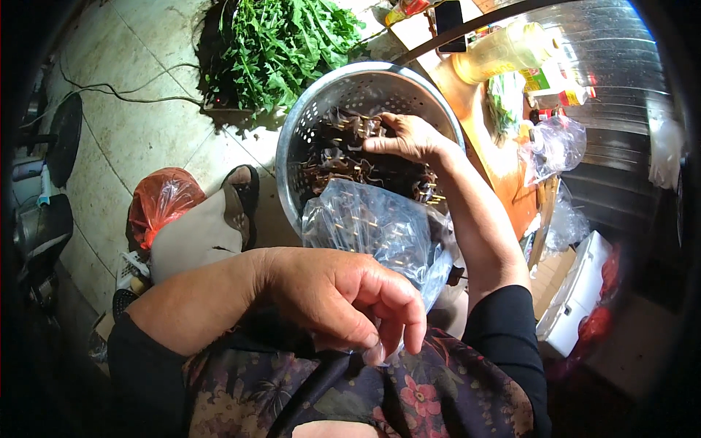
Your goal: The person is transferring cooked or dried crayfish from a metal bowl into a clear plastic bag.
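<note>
A metal colander stands before me, with dark brown, frilly pieces of food on short thin sticks inside it. My right hand reaches over the rim, its thumb and fingers closed around a bundle of these skewers. Across the near side of the colander lies a clear plastic bag with more stick ends showing in it. Close to my body, my left hand pinches the bag's gathered edge between thumb and fingers. The lower part of the bag is hidden beneath my left hand and forearm.
Leafy greens are heaped beyond the colander, beside a cable on the tiled floor. A red plastic bag sits by my foot. To the right, a wooden board adjoins bottles, a phone and a white foam box.
</note>
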`<state>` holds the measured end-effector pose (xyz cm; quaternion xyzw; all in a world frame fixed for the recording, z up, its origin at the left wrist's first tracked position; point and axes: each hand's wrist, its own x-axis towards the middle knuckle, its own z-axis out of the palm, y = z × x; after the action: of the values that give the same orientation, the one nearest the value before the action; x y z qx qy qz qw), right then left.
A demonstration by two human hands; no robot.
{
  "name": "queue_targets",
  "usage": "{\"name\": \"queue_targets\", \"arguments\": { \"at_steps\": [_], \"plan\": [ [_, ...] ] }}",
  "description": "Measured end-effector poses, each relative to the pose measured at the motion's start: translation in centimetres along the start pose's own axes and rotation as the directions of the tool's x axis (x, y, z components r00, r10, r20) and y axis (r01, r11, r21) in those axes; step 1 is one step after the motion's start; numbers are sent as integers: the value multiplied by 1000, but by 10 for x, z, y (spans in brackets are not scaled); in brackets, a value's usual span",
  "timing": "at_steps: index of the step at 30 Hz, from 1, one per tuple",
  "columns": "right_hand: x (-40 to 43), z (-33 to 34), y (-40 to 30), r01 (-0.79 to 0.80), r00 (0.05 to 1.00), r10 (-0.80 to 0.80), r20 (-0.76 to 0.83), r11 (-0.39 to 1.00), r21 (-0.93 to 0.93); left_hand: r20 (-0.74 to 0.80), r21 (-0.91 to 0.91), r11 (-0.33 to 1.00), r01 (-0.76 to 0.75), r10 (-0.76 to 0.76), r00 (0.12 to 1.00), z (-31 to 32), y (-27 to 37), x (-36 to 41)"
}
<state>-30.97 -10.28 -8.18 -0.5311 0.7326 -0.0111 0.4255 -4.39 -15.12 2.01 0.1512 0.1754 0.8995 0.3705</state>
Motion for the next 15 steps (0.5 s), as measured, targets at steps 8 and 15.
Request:
{"name": "queue_targets", "arguments": {
  "at_steps": [8,15],
  "plan": [
    [-26,5,-5,171,985,-167,45,979,-108,-14,12,1000,-25,25,1000,1,0,0],
    [-17,12,-9,101,993,-93,69,986,-131,-10,35,998,-48,48,999,0,-1,-2]
  ]
}}
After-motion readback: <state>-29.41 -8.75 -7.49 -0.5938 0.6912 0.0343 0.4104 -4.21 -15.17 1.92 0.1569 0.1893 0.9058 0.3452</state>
